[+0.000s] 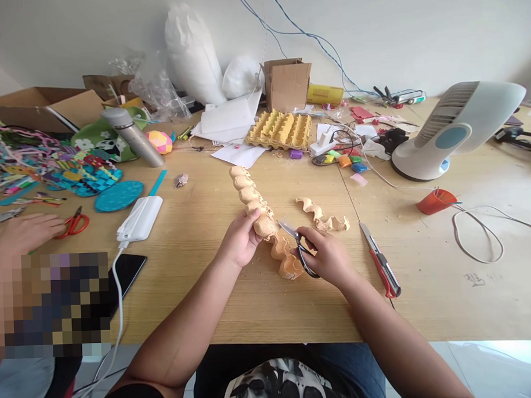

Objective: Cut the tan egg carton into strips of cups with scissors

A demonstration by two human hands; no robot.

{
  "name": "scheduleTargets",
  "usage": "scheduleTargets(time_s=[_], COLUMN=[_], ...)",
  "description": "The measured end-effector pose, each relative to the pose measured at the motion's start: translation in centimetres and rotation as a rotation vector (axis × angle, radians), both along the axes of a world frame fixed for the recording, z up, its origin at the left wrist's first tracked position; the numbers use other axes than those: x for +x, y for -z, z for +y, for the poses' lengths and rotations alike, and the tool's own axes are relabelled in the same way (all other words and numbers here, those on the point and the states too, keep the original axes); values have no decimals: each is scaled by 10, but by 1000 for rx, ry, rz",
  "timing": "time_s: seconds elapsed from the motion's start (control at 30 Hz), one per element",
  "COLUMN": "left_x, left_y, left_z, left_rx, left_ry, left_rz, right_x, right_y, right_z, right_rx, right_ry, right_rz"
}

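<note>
My left hand (243,239) is closed round a strip of egg-carton cups (250,195), pale orange and bumpy, held tilted above the table. In my right hand (326,255) is a pair of scissors (298,238) with dark handles, its blades pointing at the strip's ragged edge. Whether the blades touch the carton I cannot tell. Below them another piece of egg carton (289,266) shows its hollow cups, partly hidden by the scissors. Wavy cut-off trimmings (322,215) lie just beyond my right hand.
A red utility knife (383,264) lies right of my right arm. Farther back are a yellow egg tray (280,129), a white fan (450,134) and an orange cup (437,201). To the left are a power bank (139,219), a flask (132,137) and another person's hand (29,230) near red-handled scissors (76,223).
</note>
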State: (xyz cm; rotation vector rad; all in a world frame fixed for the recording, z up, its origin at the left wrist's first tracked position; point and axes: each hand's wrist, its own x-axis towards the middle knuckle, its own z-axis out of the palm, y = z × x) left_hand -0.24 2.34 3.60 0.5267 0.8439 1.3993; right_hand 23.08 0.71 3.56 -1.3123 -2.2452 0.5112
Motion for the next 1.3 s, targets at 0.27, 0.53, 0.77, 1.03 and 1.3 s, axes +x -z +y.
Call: scheduleTargets(time_s=[0.27, 0.53, 0.77, 1.03, 1.3], left_x=[-3, -1, 1, 1, 3], left_y=[0, -2, -5, -6, 2], left_z=[2, 2, 2, 2, 2], left_rx=[-21, -62, -84, -159, -106], left_ry=[-29, -23, -17, -6, 34], left_rz=[-15, -36, -70, -139, -85], right_x=[0, 4, 3, 4, 3], right_y=[0, 1, -2, -3, 9], right_z=[-1, -2, -5, -6, 5], right_rx=[60, 135, 193, 183, -149], right_ry=[-22, -19, 5, -7, 129], right_rz=[-74, -185, -270, -250, 182])
